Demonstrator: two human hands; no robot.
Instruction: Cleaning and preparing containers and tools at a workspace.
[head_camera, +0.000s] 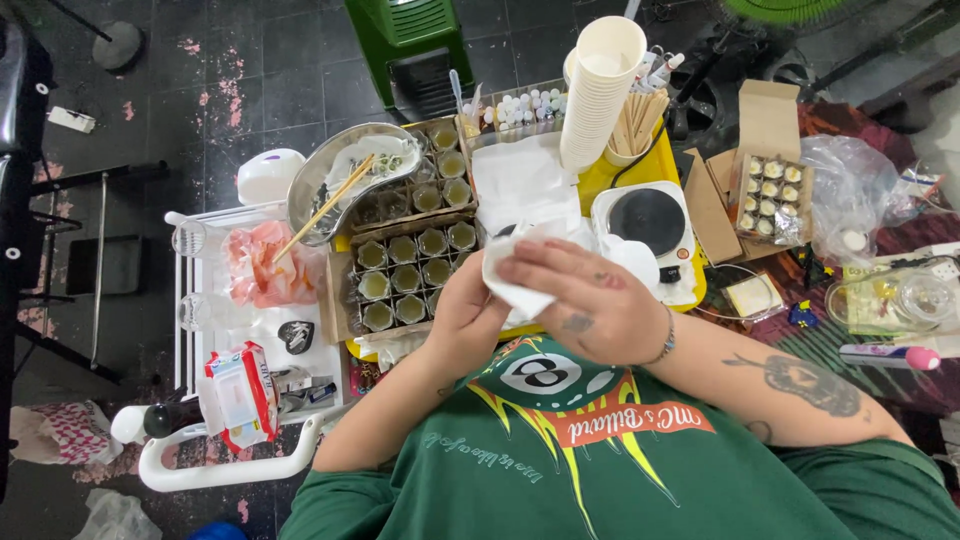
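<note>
While we hold a white tissue (515, 285) close to the chest, our left hand (468, 318) grips it from below and our right hand (590, 300) closes over it from above. Just beyond the hands sit a tray of small green-filled jars (405, 275) and a white hotplate (645, 222).

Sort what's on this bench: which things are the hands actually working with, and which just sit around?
In hand:
left hand
right hand
white tissue, held between both

Lying about:
boxes of small glass jars
stack of paper cups
hot plate
metal kidney dish with wooden sticks
wet-wipe pack
</note>
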